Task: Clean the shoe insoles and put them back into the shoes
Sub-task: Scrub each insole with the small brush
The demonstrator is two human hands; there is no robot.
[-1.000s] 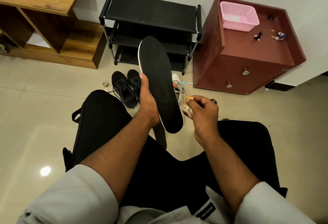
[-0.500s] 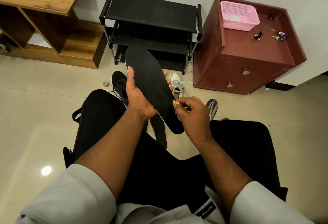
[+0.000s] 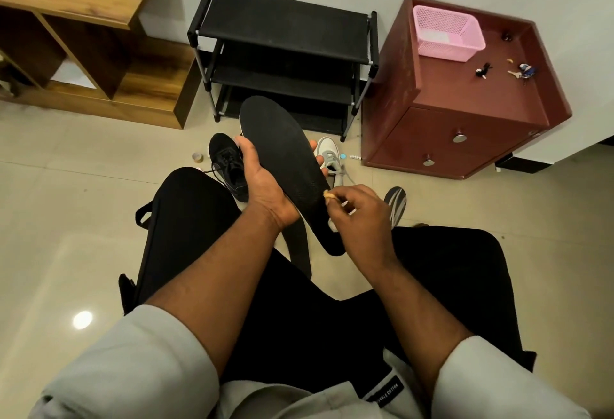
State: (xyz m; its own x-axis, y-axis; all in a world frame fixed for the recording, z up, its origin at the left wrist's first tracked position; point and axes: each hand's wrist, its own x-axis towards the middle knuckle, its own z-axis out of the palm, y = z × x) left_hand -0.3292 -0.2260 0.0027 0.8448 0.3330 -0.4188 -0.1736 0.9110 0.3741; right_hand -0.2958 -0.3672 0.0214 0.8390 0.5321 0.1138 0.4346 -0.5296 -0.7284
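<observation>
Holding black insole (image 3: 282, 166) mid-length, left hand (image 3: 265, 182) fingers wrap its edges; right hand (image 3: 358, 216) at 4 o'clock pinches small tan wipe (image 3: 329, 195) against heel edge. Insole looks light, bendy; support middle.

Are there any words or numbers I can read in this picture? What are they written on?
"...LE COTTON": white letters on a small black tag sewn on the person's light shirt; the first word is partly blurred, so I cannot read it fully.
Insole: no writing shows.
Tiny things on the red cabinet and on the floor: too small to read.
</observation>
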